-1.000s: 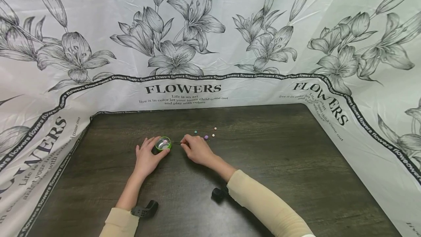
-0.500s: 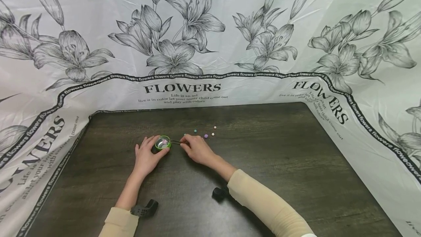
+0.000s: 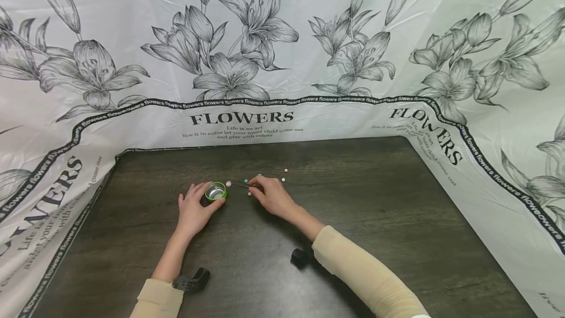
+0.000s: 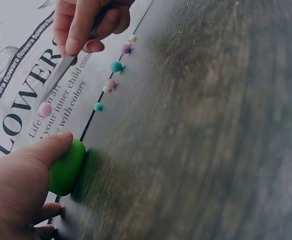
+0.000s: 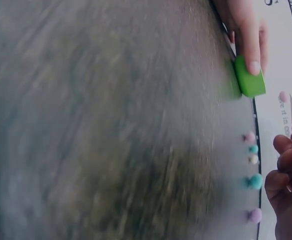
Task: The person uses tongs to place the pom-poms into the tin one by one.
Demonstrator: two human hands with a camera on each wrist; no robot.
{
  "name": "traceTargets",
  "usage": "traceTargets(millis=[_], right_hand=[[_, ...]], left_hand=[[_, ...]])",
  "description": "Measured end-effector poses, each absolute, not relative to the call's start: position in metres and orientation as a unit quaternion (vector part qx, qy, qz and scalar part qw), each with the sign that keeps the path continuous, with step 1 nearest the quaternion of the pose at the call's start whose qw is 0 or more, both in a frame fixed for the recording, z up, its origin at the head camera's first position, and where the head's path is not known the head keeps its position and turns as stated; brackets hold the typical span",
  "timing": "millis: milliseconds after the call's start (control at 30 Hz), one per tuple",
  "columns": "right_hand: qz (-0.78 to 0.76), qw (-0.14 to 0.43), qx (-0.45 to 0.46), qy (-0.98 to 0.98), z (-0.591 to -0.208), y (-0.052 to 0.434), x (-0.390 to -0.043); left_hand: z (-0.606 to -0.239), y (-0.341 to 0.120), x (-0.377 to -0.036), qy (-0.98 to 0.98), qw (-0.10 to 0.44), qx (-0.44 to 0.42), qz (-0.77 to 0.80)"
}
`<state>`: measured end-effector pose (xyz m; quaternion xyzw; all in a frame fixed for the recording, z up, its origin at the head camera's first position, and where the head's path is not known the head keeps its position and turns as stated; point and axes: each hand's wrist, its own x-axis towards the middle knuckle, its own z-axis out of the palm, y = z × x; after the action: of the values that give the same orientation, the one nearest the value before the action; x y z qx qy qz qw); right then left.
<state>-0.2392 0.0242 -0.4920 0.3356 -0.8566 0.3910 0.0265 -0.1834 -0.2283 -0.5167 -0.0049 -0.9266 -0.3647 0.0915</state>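
Note:
My left hand (image 3: 194, 211) holds a small green cup (image 3: 226, 193) with a shiny metal inside, its thumb on the near rim and its fingers around the far side. In the left wrist view the thumb presses on the cup's green wall (image 4: 67, 170). My right hand (image 3: 274, 196) pinches metal tweezers (image 4: 59, 76) between thumb and fingers. A pink ball (image 4: 45, 109) is at the tweezers' tips, raised above the table just right of the cup's rim.
Several small balls lie right of the cup, among them a teal ball (image 4: 116, 66), a purple ball (image 5: 255, 215) and a white ball (image 3: 283, 179). The dark wooden table (image 3: 375, 220) is bordered by flower-printed white cloth (image 3: 326, 117).
The tweezers, earlier reaching over the cup, have drawn back to the right and up with my right hand, and the pink ball now shows at their tips outside the rim. The left hand keeps its hold.

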Motion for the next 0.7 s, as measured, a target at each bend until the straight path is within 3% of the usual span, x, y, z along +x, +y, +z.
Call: traceTargets(millis=[700], right_hand=[[0.326, 0.030, 0.362, -0.873, -0.486, -0.004, -0.233]], left_hand=[[-0.518, -0.229, -0.183, -0.925, 0.084, -0.006, -0.370]])
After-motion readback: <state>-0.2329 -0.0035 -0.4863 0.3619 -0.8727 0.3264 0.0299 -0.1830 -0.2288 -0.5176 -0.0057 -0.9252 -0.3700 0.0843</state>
